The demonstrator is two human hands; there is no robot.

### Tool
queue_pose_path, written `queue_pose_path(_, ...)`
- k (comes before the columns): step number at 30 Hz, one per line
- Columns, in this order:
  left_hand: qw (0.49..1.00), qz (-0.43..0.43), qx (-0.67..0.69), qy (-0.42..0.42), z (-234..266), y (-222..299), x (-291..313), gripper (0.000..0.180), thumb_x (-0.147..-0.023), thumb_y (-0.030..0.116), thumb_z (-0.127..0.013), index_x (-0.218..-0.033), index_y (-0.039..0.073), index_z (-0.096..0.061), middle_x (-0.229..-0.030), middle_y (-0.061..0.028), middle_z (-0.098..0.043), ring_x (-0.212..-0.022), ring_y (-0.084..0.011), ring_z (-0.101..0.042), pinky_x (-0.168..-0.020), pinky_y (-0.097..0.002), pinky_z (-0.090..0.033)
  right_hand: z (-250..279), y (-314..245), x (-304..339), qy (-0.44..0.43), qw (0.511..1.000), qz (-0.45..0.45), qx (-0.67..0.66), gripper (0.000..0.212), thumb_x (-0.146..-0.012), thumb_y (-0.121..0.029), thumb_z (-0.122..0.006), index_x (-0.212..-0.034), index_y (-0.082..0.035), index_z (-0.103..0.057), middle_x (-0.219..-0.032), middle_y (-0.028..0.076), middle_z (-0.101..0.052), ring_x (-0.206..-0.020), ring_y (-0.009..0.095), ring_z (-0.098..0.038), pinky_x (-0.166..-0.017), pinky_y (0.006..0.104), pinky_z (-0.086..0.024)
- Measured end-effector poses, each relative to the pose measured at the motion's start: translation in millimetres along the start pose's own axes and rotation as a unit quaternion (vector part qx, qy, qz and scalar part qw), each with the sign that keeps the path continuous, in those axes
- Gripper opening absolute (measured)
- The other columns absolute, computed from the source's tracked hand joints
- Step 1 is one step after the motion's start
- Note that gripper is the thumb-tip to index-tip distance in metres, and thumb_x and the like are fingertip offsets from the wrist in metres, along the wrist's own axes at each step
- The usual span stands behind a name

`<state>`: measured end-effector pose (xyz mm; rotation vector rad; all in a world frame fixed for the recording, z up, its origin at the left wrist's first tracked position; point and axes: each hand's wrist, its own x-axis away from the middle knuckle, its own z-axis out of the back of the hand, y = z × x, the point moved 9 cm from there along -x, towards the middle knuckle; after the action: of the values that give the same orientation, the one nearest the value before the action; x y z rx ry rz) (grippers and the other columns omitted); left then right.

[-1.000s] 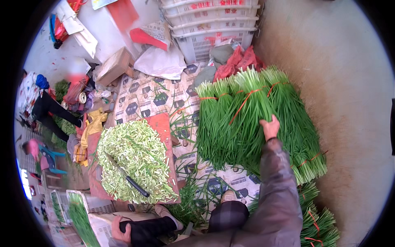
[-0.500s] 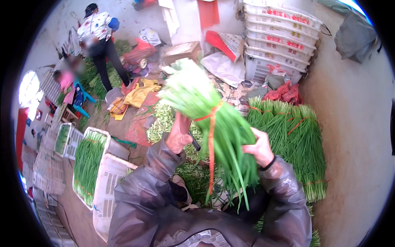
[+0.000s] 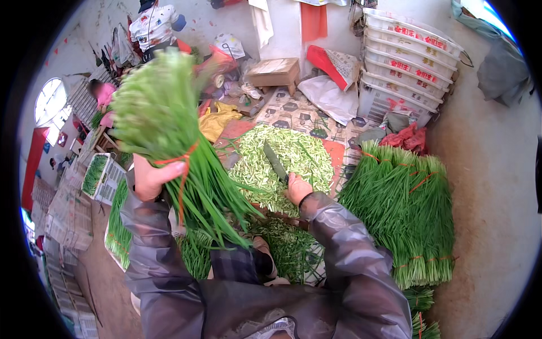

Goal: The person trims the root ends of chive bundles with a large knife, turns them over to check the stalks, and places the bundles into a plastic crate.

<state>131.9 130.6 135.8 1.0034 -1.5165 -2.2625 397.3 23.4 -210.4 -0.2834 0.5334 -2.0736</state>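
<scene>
A thick bunch of long green chives (image 3: 195,186), bound with an orange tie, leans at the left. My left hand (image 3: 151,178) is closed round it just beside the tie. The pale cut ends point up and away, blurred by motion, and the leaf tips hang towards my lap. My right hand (image 3: 298,189) grips the handle of a knife (image 3: 275,162). Its dark blade points away from me over a heap of short pale-green cut ends (image 3: 248,152). A gap separates knife and bunch.
Tied chive bunches (image 3: 401,209) are stacked at the right by the wall. White crates (image 3: 406,62) stand nested behind. At the left are filled crates (image 3: 104,178). A wooden stool (image 3: 275,72) and yellow cloth (image 3: 219,121) lie beyond the heap. Two people (image 3: 153,25) are further back.
My left hand has carried the bunch leftward. My right hand has let go of the leaves and now holds the knife, whose dark handle showed beside my left hand before.
</scene>
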Motion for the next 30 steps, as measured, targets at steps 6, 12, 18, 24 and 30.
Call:
queue_pose_path(6,0.887,-0.005,-0.452,-0.097,-87.1,-57.9,-23.9,0.079,-0.057,0.031,-0.087,-0.125,0.008,-0.052,-0.109,-0.0131,-0.064,-0.102,-0.0305,-0.065,-0.089,-0.0395,-0.051,21.2,36.2,8.4,0.085,0.978,-0.028,-0.187,0.028,-0.085,-0.019,-0.059,-0.098,0.002,-0.049,-0.078,0.027,-0.064,-0.074,0.044,-0.064,-0.068,0.0526,-0.050)
queue_pose_path(12,0.812,0.110,-0.503,-0.274,-147.7,-263.8,-3.6,0.085,-0.054,0.036,-0.086,-0.124,0.004,-0.047,-0.115,-0.0183,-0.060,-0.108,-0.0369,-0.060,-0.092,-0.0443,-0.048,94.2,55.0,88.2,0.200,0.939,-0.041,-0.277,0.025,-0.087,-0.014,-0.060,-0.105,-0.002,-0.047,-0.073,0.021,-0.057,-0.067,0.038,-0.059,-0.062,0.0459,-0.045)
queue_pose_path(18,0.807,0.138,-0.483,-0.309,-161.9,-328.5,-3.7,0.118,-0.048,0.039,-0.090,-0.142,0.002,-0.030,-0.127,-0.0226,-0.055,-0.118,-0.0395,-0.054,-0.102,-0.0458,-0.041,108.8,40.9,134.4,0.178,0.930,-0.061,-0.316,0.019,-0.095,-0.015,-0.060,-0.106,-0.003,-0.049,-0.067,0.017,-0.059,-0.056,0.029,-0.060,-0.053,0.0387,-0.046)
queue_pose_path(24,0.846,0.012,-0.488,-0.215,-202.6,-282.2,-2.7,0.138,-0.040,0.040,-0.095,-0.149,0.002,-0.019,-0.145,-0.0189,-0.037,-0.134,-0.0371,-0.037,-0.114,-0.0581,-0.023,98.7,25.1,142.7,0.188,0.938,-0.035,-0.287,0.021,-0.092,-0.014,-0.062,-0.096,-0.003,-0.045,-0.067,0.024,-0.055,-0.062,0.046,-0.056,-0.054,0.0457,-0.044)
queue_pose_path(30,0.804,0.126,-0.528,-0.244,-217.7,-286.3,-13.5,0.129,-0.052,0.037,-0.093,-0.150,0.005,-0.017,-0.137,-0.0186,-0.043,-0.127,-0.0381,-0.046,-0.105,-0.0634,-0.032,89.1,11.5,143.8,0.178,0.942,-0.032,-0.282,0.020,-0.091,-0.012,-0.062,-0.094,-0.002,-0.045,-0.067,0.025,-0.052,-0.063,0.047,-0.055,-0.054,0.0473,-0.042)
